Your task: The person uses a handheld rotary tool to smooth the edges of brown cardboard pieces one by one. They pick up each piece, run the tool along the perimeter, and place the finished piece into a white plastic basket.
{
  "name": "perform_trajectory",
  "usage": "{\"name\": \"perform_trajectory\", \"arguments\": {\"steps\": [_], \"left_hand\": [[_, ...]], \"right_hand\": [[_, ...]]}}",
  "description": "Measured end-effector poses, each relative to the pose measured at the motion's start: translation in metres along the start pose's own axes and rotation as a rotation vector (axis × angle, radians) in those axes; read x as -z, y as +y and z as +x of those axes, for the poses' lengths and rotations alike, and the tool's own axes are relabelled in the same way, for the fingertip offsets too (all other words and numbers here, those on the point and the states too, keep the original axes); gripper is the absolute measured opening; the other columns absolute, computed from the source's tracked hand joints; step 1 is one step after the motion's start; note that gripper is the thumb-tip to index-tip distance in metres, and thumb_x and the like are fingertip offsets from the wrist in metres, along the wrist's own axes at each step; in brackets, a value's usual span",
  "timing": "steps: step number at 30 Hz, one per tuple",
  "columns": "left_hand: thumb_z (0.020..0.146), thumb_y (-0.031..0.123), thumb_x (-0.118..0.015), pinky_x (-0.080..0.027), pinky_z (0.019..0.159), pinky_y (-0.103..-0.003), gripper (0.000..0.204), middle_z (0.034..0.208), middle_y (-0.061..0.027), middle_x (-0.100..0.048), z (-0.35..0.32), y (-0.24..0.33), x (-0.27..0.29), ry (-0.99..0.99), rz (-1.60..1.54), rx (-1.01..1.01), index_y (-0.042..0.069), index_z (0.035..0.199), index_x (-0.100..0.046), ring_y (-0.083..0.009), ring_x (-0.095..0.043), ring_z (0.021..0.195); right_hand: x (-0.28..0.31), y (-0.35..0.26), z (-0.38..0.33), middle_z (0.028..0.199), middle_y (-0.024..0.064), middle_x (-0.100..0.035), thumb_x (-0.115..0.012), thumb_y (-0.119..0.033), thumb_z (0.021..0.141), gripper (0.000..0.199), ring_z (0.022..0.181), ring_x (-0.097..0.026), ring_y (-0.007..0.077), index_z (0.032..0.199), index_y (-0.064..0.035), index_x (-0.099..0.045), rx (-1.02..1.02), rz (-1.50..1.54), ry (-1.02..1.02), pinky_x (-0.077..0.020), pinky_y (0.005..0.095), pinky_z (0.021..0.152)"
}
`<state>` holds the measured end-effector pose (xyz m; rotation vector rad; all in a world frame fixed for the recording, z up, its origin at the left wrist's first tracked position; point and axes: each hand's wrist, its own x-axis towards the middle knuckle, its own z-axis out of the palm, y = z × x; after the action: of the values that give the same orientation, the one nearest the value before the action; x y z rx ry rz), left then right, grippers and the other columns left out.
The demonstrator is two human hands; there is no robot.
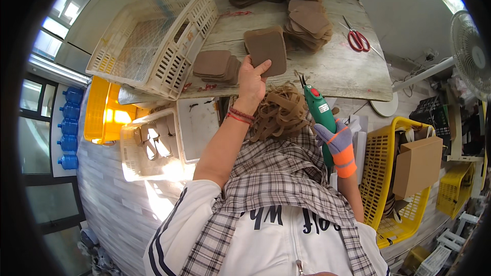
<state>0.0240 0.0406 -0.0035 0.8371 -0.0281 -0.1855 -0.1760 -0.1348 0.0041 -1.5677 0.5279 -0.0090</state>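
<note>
Between the thumb and fingers of my bare left hand (252,83) is a brown rounded-corner pad (268,51), held over the table's front edge; it seems to be several layers thick. My right hand (335,140), in a grey and orange glove, is wrapped round green electric scissors (318,106) with a red button. Their dark blades point up toward the table and stand apart from the pad. A heap of brown cut strips (280,115) lies in my lap on a checked apron. Left of the held pad sits a low stack of similar brown pads (217,65).
More pad stacks (308,25) stand at the table's back. Red-handled scissors (358,41) lie on the table (353,79) at right. A white crate (190,36) occupies its left end. Yellow baskets (377,174) and a fan (470,56) stand to my right; a pale bin (134,161) is at lower left.
</note>
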Motion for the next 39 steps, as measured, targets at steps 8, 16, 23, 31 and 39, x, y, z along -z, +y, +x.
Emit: {"name": "perform_trajectory", "arguments": {"steps": [8, 16, 23, 31, 39], "left_hand": [[0.083, -0.01, -0.057, -0.049, 0.093, -0.037, 0.03, 0.111, -0.0094, -0.06, -0.016, -0.014, -0.013, -0.021, -0.334, 0.026, 0.003, 0.109, -0.052, -0.0229, -0.059, 0.102], [0.085, -0.009, -0.053, -0.048, 0.095, -0.038, 0.028, 0.115, -0.0107, -0.059, -0.027, -0.025, -0.018, -0.06, -0.345, 0.147, 0.003, 0.111, -0.053, -0.0241, -0.058, 0.106], [0.086, -0.008, -0.053, -0.048, 0.094, -0.037, 0.031, 0.116, -0.0098, -0.059, -0.038, -0.034, -0.016, -0.113, -0.234, 0.224, 0.003, 0.115, -0.051, -0.0229, -0.058, 0.106], [0.085, -0.009, -0.053, -0.051, 0.09, -0.034, 0.034, 0.115, -0.0102, -0.059, -0.057, -0.036, -0.012, -0.194, -0.125, 0.28, 0.002, 0.116, -0.05, -0.0206, -0.06, 0.103], [0.082, -0.012, -0.053, -0.051, 0.087, -0.03, 0.038, 0.112, -0.0088, -0.062, -0.051, -0.011, 0.007, -0.297, 0.16, 0.334, 0.001, 0.118, -0.052, -0.0161, -0.061, 0.1]], "right_hand": [[-0.01, -0.01, 0.004, 0.071, 0.0015, -0.061, -0.076, -0.021, 0.077, 0.038, 0.055, -0.053, 0.0055, 0.101, 0.002, -0.058, 0.014, 0.024, -0.015, -0.0419, 0.0204, 0.048], [-0.009, -0.023, 0.001, 0.074, 0.0037, -0.063, -0.076, -0.02, 0.076, 0.043, 0.056, -0.057, 0.0076, 0.105, 0.0034, -0.055, -0.005, 0.061, -0.016, -0.0446, 0.0215, 0.047], [-0.005, -0.028, 0.002, 0.075, 0.0052, -0.063, -0.076, -0.019, 0.077, 0.043, 0.057, -0.058, 0.009, 0.107, 0.0042, -0.055, 0.007, 0.107, -0.01, -0.0462, 0.0217, 0.048], [0.001, -0.041, 0.005, 0.071, 0.0046, -0.062, -0.076, -0.02, 0.077, 0.04, 0.054, -0.057, 0.0092, 0.103, 0.0039, -0.057, 0.028, 0.074, -0.002, -0.0457, 0.0218, 0.047], [0.021, -0.04, 0.001, 0.07, 0.0038, -0.061, -0.076, -0.018, 0.076, 0.038, 0.053, -0.056, 0.0081, 0.101, 0.003, -0.057, -0.007, -0.034, -0.062, -0.0453, 0.0215, 0.048]]}}
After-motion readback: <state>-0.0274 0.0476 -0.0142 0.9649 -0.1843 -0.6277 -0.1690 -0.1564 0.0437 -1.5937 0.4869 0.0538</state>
